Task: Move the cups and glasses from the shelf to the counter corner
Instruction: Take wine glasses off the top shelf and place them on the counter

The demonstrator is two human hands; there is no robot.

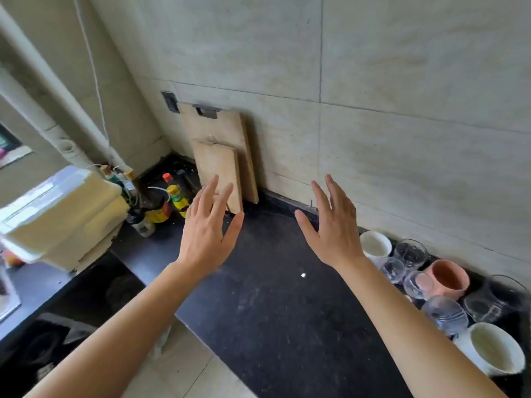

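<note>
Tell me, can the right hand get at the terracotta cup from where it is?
Probably yes. The right hand is open and empty, and the terracotta cup lies uncovered to its right, though glasses crowd its near side.

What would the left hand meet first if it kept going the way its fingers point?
Probably the smaller cutting board leaning on the wall: the left hand, open and empty, points at its lower edge. Depth is unclear.

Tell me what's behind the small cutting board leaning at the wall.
A larger cutting board stands directly behind the small cutting board, leaning on the tiled wall. Its lower middle is covered, so nothing can be read there.
</note>
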